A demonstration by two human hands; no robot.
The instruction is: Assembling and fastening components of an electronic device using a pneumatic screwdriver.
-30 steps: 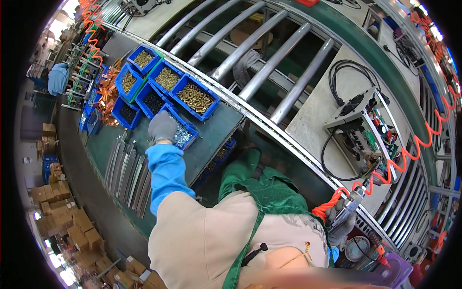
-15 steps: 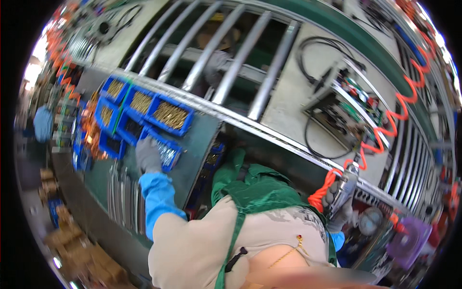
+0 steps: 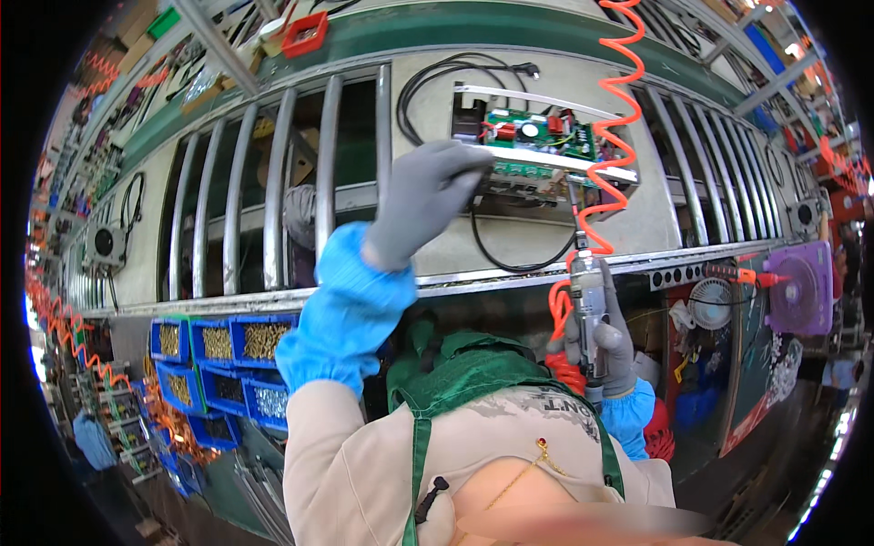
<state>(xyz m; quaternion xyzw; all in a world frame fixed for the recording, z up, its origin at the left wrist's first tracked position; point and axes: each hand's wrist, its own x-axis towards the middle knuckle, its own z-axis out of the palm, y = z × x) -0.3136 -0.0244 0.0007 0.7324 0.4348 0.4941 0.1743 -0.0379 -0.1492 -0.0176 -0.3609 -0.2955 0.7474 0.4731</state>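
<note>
My left hand, in a grey glove, hovers at the near left corner of an open device chassis. Thumb and fingertips are pinched together; anything between them is too small to make out. Inside the chassis a green circuit board shows, with white metal rails along the top. Wrapped around a silver pneumatic screwdriver, my right hand, also gloved, keeps it upright in front of the chassis. Its bit points away from me, toward the near side of the chassis. An orange coiled air hose passes over the chassis.
Blue bins with brass-coloured and silver screws stand at the left, beside long metal strips. Metal rollers flank the pale work board. A black cable lies coiled behind. A purple fan stands at the right.
My left hand has left the screw bin and moved right to the chassis. My right hand has raised the screwdriver toward the chassis. The view has turned to the right.
</note>
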